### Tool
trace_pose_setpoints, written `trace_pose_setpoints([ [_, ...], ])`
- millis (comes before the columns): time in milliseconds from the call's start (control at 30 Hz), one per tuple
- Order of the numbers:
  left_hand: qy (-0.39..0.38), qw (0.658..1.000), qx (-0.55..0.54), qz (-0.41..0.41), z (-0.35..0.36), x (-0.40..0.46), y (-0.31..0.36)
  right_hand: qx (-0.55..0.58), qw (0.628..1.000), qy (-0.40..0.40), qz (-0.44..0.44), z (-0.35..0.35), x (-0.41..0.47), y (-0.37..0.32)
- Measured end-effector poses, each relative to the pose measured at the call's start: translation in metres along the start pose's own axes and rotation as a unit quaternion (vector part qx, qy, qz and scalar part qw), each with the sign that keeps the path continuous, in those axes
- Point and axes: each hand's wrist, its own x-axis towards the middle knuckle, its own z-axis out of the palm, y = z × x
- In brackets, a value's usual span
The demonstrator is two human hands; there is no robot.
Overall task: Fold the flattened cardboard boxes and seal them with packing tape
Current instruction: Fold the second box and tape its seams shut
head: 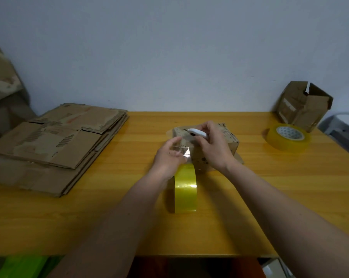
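Cardboard box (pixel 226 140) sits mid-table (pixel 270 187); right hand (pixel 213 145) grips a white cutter (pixel 197 133) over it, left hand (pixel 168 155) pinches clear tape (pixel 179 148) stretched from an upright tape roll (pixel 185 188). Flattened boxes (pixel 55 145) stacked left; second roll (pixel 288 137) right.

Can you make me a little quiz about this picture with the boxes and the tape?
1. True or false: the right hand holds a white cutter over the small box.
2. Where is the flat cardboard pile? A) far right B) left of the table C) on the floor
3. Fill in: the left hand pinches a strip of clear ____.

Key: 1 true; 2 B; 3 tape.
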Motion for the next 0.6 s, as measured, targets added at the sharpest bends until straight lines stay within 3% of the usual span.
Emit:
trace_pose_setpoints([
  [100, 0.006, 1.0, 0.023, 0.016, -0.002, 0.003, -0.003, -0.012, 0.999, 0.024, -0.029, -0.006, -0.005, -0.003],
  [433, -0.004, 0.998, 0.062, 0.025, -0.001, 0.004, 0.001, -0.195, 0.971, -0.061, -0.127, -0.013, -0.026, 0.002],
  [600, 0.007, 0.998, 0.063, 0.026, 0.001, 0.004, 0.003, -0.233, 0.955, -0.076, -0.168, -0.011, -0.026, 0.002],
])
